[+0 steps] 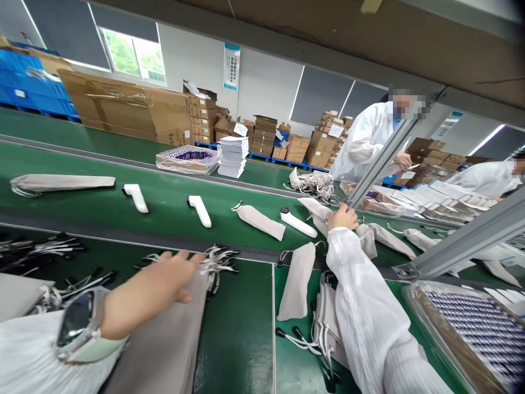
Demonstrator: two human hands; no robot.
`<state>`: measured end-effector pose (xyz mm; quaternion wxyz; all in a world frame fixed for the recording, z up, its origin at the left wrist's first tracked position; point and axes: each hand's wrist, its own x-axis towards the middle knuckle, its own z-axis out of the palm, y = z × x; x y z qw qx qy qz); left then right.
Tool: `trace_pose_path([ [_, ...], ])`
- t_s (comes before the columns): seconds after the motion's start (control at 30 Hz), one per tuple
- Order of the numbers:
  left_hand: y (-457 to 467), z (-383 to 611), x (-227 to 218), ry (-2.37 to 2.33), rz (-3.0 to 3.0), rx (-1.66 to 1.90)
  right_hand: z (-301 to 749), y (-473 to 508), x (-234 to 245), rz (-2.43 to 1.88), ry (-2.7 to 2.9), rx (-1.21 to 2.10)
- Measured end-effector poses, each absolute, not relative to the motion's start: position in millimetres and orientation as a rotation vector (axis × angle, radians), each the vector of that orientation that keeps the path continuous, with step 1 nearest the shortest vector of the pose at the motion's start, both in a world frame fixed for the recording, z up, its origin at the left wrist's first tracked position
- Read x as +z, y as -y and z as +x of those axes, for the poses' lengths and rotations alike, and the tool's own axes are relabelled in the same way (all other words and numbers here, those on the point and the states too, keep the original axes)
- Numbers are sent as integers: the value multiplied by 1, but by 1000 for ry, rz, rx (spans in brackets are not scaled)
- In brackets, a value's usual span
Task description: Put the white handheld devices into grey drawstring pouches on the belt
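My left hand reaches over a thick stack of flat grey drawstring pouches, its fingers stretched out and blurred. White cords with black toggles bunch at the far end of that stack. Out on the green belt, my right hand has its fingers curled down at the edge of a grey pouch; the fingertips are partly hidden. Left of it lies a white handheld device with a dark head. Another pouch rests nearer me, beside more pouches under my right forearm.
Along the belt lie two more white devices and several pouches. A tray of small striped cylinders stands at right, below a slanted metal post. Across the belt, a person in white works near a pile of pouches.
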<state>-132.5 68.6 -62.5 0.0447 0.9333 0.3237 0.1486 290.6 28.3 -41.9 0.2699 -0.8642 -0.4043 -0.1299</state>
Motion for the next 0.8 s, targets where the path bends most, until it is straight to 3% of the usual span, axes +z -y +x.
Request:
trace_pose_path([
  [0.1, -33, -100, -55, -1056, 2998, 171, 270, -50, -54, -2292, 1333, -460],
  [0.27, 1, -75, -68, -888, 3145, 552, 251, -89, -91, -2467, 1679, -55],
  [0.43, 4, -76, -66, -795, 3250, 678, 259, -86, -112, -2498, 1606, -57],
  [0.6, -4, -80, -44, -725, 3098, 461, 262, -74, -91, -2391, 1474, -99],
  [0.73, -8, -84, -31, -496, 3072, 521, 258, -70, -47, -2013, 1144, -169],
  [0.8, -8, -85, -31, -351, 3096, 529, 244, -68, -24, -1727, 983, -45],
])
